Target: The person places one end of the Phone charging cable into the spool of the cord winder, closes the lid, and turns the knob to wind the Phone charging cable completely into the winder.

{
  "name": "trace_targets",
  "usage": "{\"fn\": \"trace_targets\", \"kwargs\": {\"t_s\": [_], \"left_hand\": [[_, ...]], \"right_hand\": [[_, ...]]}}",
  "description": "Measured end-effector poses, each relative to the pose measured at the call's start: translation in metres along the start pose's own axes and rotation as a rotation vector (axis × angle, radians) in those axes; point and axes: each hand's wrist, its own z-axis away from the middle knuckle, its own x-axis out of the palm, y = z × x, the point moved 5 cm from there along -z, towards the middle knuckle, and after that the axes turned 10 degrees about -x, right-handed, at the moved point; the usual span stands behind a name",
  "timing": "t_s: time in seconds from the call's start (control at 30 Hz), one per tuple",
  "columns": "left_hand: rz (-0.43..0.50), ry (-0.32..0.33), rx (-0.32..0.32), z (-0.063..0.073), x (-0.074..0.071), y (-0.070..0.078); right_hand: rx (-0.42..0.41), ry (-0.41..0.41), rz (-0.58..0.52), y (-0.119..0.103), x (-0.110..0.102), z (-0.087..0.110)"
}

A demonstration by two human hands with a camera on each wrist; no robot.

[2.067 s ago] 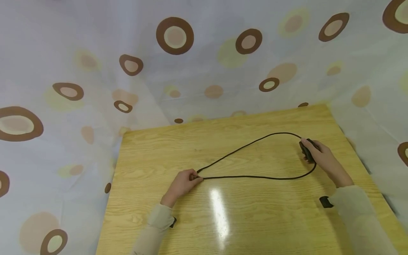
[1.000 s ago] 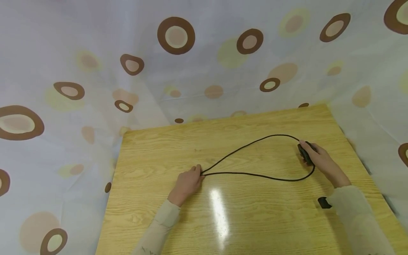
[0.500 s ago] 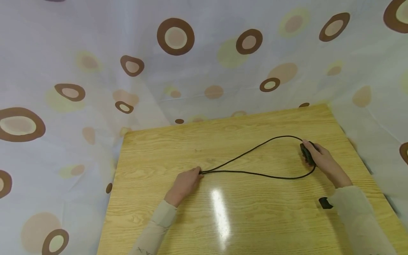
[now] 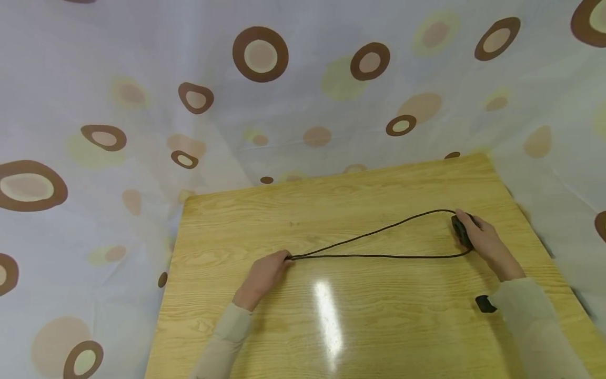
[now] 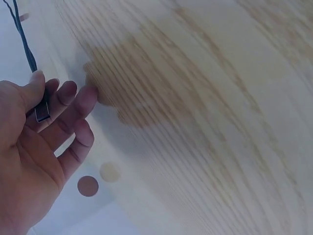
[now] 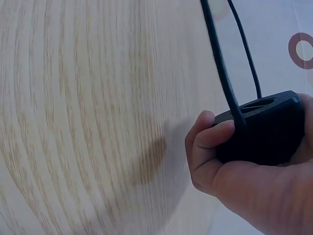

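Note:
In the head view my left hand [image 4: 264, 276] pinches a thin black cable [image 4: 350, 256], whose two strands come together at its fingertips. A USB plug [image 5: 42, 111] pokes out below the thumb in the left wrist view, its metal end across the bent fingers. My right hand [image 4: 492, 245] grips a black, palm-sized block-shaped device [image 4: 461, 231] at the table's right side. One face of this device has an oval recess [image 6: 259, 105]; one strand runs past the curled fingers and the other rises behind the block. My palm and fingers hide part of it.
Both hands are over a wooden table [image 4: 379, 310] with a bright light reflection near its middle. A pale sheet [image 4: 293, 105] printed with brown and beige circles surrounds the table's far and side edges.
My left hand shifts right with the cable, then back left and slightly down. Both strands draw straighter and closer together. My right hand, still gripping the device, drifts slightly right.

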Motion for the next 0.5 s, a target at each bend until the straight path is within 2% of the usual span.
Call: {"fn": "trace_targets", "kwargs": {"t_s": [0.3, 0.5], "left_hand": [[0.034, 0.004, 0.013, 0.008, -0.002, -0.004], [0.04, -0.012, -0.021, 0.01, 0.0, -0.01]], "right_hand": [[0.02, 0.0, -0.034, -0.001, 0.001, 0.003], [0.02, 0.004, -0.036, 0.003, 0.01, 0.002]]}}
